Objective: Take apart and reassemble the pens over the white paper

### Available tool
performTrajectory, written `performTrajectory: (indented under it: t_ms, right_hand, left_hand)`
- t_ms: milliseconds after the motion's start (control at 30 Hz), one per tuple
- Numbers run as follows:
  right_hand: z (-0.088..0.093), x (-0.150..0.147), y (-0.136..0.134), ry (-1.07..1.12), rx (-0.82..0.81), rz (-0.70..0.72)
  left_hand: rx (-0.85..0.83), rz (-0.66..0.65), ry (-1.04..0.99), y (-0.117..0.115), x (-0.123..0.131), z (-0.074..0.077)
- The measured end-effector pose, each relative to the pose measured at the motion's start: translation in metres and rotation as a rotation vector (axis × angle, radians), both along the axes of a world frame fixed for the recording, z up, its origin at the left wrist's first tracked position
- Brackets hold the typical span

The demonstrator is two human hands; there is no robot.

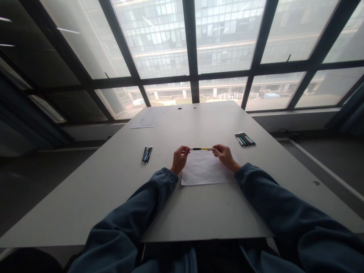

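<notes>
Between my two hands a yellow and black pen (pixel 201 149) is held level, running left to right. The fingertips of my left hand (pixel 180 157) pinch its dark left end. My right hand (pixel 224 154) grips the other end, covering part of it. Beneath the pen and both hands lies a white sheet of paper (pixel 206 170) on the table. To the left of my left hand rests a small group of pens (pixel 147 154), black and blue. Beyond my right hand several green, black and white pens (pixel 245 139) lie side by side in a row.
The white table (pixel 204 216) stretches away toward large windows with dark frames (pixel 191 49). More printed sheets (pixel 146 118) lie at its far left. A round dark cable hole (pixel 179 108) sits near the far edge, and a small dark mark (pixel 316 183) lies at the right.
</notes>
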State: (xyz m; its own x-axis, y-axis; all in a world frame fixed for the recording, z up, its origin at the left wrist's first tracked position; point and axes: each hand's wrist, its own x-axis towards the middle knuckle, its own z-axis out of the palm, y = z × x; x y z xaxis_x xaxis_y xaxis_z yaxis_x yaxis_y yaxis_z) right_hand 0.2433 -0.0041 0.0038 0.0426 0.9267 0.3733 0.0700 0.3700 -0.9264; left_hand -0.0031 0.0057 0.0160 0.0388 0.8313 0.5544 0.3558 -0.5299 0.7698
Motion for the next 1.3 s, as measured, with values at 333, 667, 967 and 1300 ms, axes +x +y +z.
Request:
performTrajectory:
  t_ms: [333, 667, 967, 1300]
  right_hand:
    - [0.005, 0.000, -0.002, 0.070, -0.006, 0.009]
    - [0.006, 0.001, -0.003, 0.051, -0.012, 0.004]
    - [0.006, 0.001, -0.001, 0.085, -0.019, -0.005]
    - [-0.008, 0.008, 0.013, 0.331, -0.051, -0.056]
  left_hand:
    - [0.027, 0.010, -0.047, 0.004, 0.001, -0.004]
    - [0.105, -0.077, 0.043, -0.001, 0.002, 0.001]
    - [0.099, -0.007, 0.062, 0.000, 0.002, 0.001]
    - [0.082, 0.072, 0.047, 0.003, 0.000, -0.001]
